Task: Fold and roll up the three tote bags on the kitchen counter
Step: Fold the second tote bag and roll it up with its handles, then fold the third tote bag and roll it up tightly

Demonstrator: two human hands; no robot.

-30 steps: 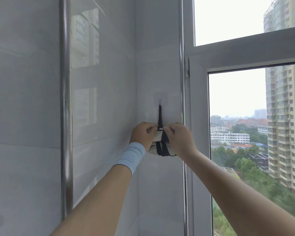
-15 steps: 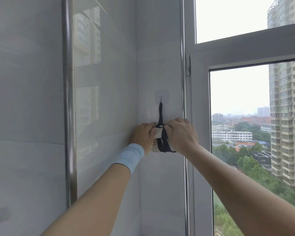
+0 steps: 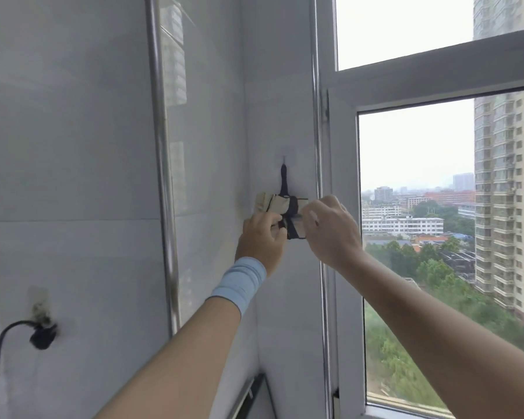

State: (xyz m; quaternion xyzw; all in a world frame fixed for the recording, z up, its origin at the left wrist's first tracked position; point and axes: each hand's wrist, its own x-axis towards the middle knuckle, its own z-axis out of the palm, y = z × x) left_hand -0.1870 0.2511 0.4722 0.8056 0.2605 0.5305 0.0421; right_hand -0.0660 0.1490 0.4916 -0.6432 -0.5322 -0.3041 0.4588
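A rolled beige tote bag [image 3: 271, 203] bound with its black straps hangs by a black strap [image 3: 284, 182] from a small wall hook [image 3: 283, 159] on the white tiled wall beside the window. My left hand [image 3: 262, 237], with a light blue wristband, sits just below the roll, and its curled fingers touch the roll's lower edge. My right hand [image 3: 330, 228] is at the roll's right end with fingers bent; whether it still grips the roll is unclear. No other tote bags are in view.
A vertical metal pipe [image 3: 161, 164] runs down the wall left of the hands. A wall socket with a black plug and cable [image 3: 41, 334] is at lower left. The white window frame [image 3: 342, 207] stands right of the hook. A counter edge [image 3: 251, 394] shows at the bottom.
Both hands have dropped and moved slightly apart, uncovering the top left of the roll, which now hangs from the hook. The view has tilted down and left, bringing the socket into sight.
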